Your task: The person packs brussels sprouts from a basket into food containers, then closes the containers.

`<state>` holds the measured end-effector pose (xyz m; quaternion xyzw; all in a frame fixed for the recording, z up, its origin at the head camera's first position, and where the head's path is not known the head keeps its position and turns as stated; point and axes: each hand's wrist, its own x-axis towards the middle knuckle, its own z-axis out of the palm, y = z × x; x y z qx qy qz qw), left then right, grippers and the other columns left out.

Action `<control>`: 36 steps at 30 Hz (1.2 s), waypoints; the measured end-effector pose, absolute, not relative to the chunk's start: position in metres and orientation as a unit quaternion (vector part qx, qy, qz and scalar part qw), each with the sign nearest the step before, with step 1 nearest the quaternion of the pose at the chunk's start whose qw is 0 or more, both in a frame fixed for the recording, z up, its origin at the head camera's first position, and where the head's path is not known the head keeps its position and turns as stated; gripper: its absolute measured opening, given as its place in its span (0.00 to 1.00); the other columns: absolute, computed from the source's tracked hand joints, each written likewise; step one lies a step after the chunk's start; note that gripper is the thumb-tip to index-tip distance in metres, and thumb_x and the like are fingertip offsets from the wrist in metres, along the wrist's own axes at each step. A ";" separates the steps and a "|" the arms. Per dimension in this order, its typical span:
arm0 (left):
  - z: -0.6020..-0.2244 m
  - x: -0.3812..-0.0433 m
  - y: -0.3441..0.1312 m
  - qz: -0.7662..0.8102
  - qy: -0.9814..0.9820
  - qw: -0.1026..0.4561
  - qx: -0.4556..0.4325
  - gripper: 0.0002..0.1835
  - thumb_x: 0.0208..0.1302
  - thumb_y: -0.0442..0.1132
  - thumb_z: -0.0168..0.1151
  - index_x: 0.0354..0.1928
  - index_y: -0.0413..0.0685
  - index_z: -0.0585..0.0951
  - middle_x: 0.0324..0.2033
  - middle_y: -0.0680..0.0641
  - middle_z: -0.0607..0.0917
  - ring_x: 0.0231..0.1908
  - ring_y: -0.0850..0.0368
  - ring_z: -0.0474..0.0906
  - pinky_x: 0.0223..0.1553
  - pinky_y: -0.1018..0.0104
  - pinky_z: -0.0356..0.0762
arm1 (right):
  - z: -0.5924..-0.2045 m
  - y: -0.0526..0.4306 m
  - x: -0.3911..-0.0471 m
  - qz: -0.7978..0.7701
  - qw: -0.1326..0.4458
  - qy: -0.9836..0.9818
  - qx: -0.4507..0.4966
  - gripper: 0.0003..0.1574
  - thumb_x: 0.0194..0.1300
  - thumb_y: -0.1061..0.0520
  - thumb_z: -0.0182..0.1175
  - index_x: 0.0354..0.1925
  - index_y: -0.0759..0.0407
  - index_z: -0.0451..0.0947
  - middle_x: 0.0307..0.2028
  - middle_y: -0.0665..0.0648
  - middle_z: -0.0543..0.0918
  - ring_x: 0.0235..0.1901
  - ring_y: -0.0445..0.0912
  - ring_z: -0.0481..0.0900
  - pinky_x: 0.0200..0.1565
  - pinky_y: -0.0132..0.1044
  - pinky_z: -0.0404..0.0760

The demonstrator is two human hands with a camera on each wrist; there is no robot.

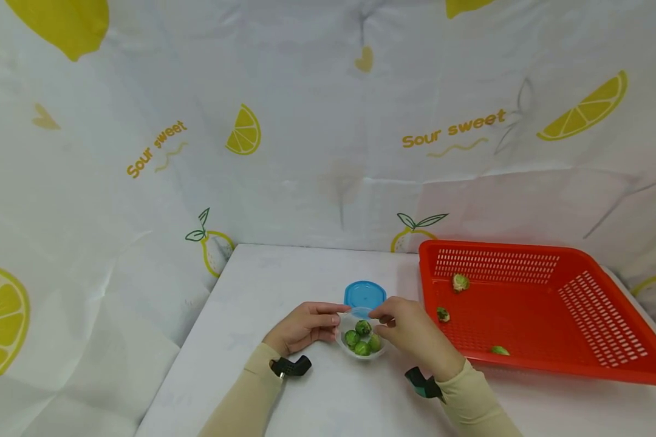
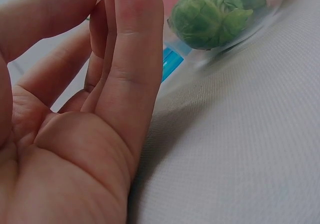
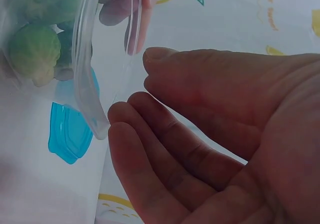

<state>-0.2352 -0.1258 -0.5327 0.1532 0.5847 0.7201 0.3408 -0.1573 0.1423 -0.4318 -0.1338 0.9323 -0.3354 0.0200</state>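
Head view shows your left hand (image 1: 308,325) pinching the side rim of a clear, thin-walled plastic bowl (image 3: 92,104) on the worktop (image 1: 213,340); its fingertips are cut off by the top edge in the left wrist view. Your right hand (image 1: 410,331) is loosely bent at the opposite rim, thumb apart from the fingers, grasping nothing you can make out. Through the cloudy wall, the Brussels sprouts (image 1: 352,338) look blurred; from above you can count four, round and leafy. Just behind the bowl lies a glossy blue lid (image 1: 365,294), its near edge partly covered by the bowl. To your right, a red perforated plastic basket (image 1: 625,364) holds three more sprouts, the nearest half hidden by the front wall.
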 end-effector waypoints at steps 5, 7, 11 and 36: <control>-0.533 -0.235 -0.125 0.720 0.585 0.341 0.151 0.24 0.79 0.33 0.62 0.73 0.37 0.78 0.34 0.52 0.88 0.35 0.63 0.85 0.43 0.70 0.89 | -0.430 0.144 -0.156 -0.345 0.029 0.929 -0.128 0.11 0.66 0.64 0.75 0.48 0.59 0.93 0.40 0.55 0.89 0.38 0.42 0.83 0.46 0.43 0.92; -0.533 -0.235 -0.125 0.720 0.585 0.342 0.149 0.24 0.79 0.33 0.62 0.73 0.38 0.78 0.34 0.52 0.88 0.35 0.63 0.85 0.43 0.70 0.89 | -0.426 0.147 -0.155 -0.364 0.042 0.922 -0.126 0.11 0.67 0.62 0.75 0.48 0.57 0.93 0.41 0.53 0.89 0.39 0.41 0.83 0.48 0.44 0.92; -0.532 -0.234 -0.124 0.717 0.588 0.344 0.147 0.24 0.79 0.33 0.63 0.73 0.39 0.79 0.35 0.52 0.88 0.36 0.63 0.85 0.44 0.70 0.89 | -0.411 0.161 -0.154 -0.406 0.069 0.902 -0.127 0.11 0.71 0.58 0.73 0.50 0.52 0.92 0.43 0.50 0.90 0.43 0.42 0.85 0.51 0.45 0.92; -0.531 -0.232 -0.125 0.721 0.586 0.342 0.143 0.24 0.79 0.33 0.63 0.73 0.40 0.79 0.37 0.52 0.87 0.37 0.62 0.85 0.43 0.70 0.89 | -0.418 0.354 -0.238 -0.352 0.114 0.929 -0.030 0.30 0.79 0.44 0.64 0.70 0.57 0.82 0.69 0.69 0.81 0.67 0.67 0.76 0.66 0.70 0.78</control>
